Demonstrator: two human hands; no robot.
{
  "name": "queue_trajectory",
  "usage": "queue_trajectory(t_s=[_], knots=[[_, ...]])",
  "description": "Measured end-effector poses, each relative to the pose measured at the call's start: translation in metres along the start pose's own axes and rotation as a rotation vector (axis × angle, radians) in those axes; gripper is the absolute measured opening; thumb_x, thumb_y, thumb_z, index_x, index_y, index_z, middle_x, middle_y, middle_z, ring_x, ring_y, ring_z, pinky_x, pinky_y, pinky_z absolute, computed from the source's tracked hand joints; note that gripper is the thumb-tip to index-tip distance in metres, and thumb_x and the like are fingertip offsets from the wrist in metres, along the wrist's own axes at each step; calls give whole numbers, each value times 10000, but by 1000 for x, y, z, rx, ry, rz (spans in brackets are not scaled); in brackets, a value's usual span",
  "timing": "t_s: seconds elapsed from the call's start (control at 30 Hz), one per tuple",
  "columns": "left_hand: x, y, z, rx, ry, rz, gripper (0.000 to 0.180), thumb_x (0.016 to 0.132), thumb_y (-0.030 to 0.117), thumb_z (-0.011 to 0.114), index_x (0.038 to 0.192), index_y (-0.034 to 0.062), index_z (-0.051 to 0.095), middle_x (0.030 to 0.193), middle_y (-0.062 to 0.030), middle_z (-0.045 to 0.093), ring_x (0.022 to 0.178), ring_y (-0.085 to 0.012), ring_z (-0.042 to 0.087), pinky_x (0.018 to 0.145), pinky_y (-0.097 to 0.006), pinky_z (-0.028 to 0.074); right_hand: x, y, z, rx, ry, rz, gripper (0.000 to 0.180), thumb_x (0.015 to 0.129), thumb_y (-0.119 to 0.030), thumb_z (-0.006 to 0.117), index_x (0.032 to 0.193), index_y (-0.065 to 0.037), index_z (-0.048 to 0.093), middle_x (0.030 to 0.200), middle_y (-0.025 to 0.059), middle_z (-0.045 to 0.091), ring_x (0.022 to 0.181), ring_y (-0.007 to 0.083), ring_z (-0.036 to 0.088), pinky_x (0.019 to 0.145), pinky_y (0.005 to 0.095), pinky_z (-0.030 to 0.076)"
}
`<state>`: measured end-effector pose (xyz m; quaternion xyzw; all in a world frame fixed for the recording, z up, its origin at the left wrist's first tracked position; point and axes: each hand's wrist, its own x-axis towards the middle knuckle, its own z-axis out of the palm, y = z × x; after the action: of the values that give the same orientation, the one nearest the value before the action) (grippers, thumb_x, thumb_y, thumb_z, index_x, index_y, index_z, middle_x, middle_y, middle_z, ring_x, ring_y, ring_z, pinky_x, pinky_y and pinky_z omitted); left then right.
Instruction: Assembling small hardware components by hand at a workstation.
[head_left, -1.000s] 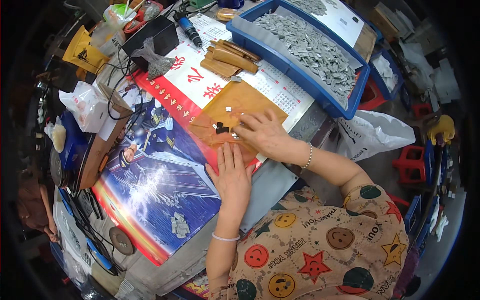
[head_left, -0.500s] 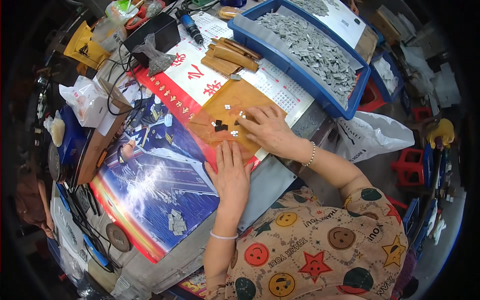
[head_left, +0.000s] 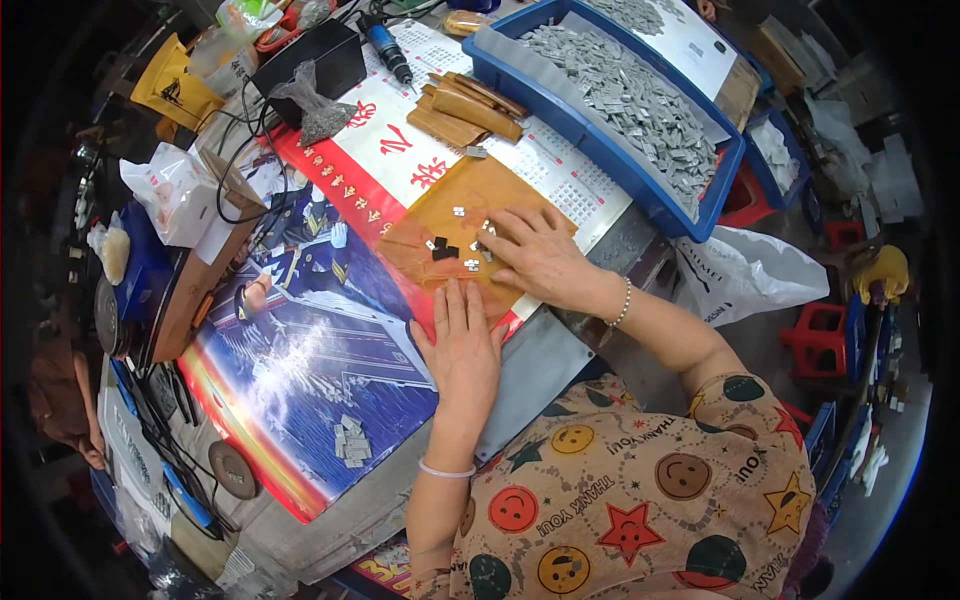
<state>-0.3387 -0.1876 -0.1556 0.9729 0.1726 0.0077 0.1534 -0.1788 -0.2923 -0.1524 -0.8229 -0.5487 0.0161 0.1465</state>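
An amber translucent sheet (head_left: 420, 225) lies on the poster-covered table in front of me. My left hand (head_left: 465, 350) rests flat at its near edge, fingers stretched out and holding nothing. Over the sheet's right part is my right hand (head_left: 540, 260), its fingers spread and bent a little, the fingertips down among small pieces. A small black piece (head_left: 446, 252) lies left of those fingertips. Small silvery pieces (head_left: 471, 265) and another silvery piece (head_left: 459, 211) sit nearby on the sheet. Whatever is under the right fingertips is partly hidden.
A blue tray (head_left: 590, 140) full of grey metal pieces stands at the far right. Folded amber sheets (head_left: 465, 110), a blue and black power tool (head_left: 387, 50) and a bag of small grey bits (head_left: 325, 115) lie at the back. Grey pieces (head_left: 351, 442) form a near-left pile.
My right fingertips have shifted slightly over the sheet, and the small pieces under them show differently. My left hand stays in place.
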Motion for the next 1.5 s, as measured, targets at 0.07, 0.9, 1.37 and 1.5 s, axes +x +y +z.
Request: queue_trajectory(t_s=[0.07, 0.9, 1.37, 1.5], knots=[[0, 0, 0, -4, 2, 2, 666, 850, 350, 639, 1402, 60, 404, 1479, -146, 341, 1368, -298, 322, 1038, -627, 249, 0, 2, -2, -42, 54, 29, 509, 804, -311, 674, 1254, -130, 518, 1320, 111, 438, 1247, 292, 388, 993, 511, 284], [-3, -3, 5, -5, 38, 6, 666, 832, 320, 654, 1390, 48, 413, 1467, -150, 355, 1365, -288, 324, 1032, -618, 270, -13, -1, -8, -40, 12, 53, 548, 779, -282, 693, 1283, -144, 528, 1383, 145, 397, 1285, 323, 358, 1023, 500, 264], [-2, 0, 2, -7, 29, 17, 654, 859, 349, 629, 1399, 56, 404, 1469, -161, 351, 1367, -304, 323, 1032, -623, 267, -10, -5, -10, -15, -15, 4, 507, 804, -304, 679, 1271, -163, 542, 1394, 123, 393, 1281, 306, 365, 1016, 496, 259], [-2, 0, 3, 8, 25, 9, 649, 862, 353, 625, 1398, 58, 408, 1471, -156, 350, 1367, -303, 323, 1032, -622, 270, -6, -3, -1, 13, -6, -3, 495, 803, -308, 677, 1260, -162, 553, 1385, 120, 401, 1276, 310, 369, 1010, 491, 267]])
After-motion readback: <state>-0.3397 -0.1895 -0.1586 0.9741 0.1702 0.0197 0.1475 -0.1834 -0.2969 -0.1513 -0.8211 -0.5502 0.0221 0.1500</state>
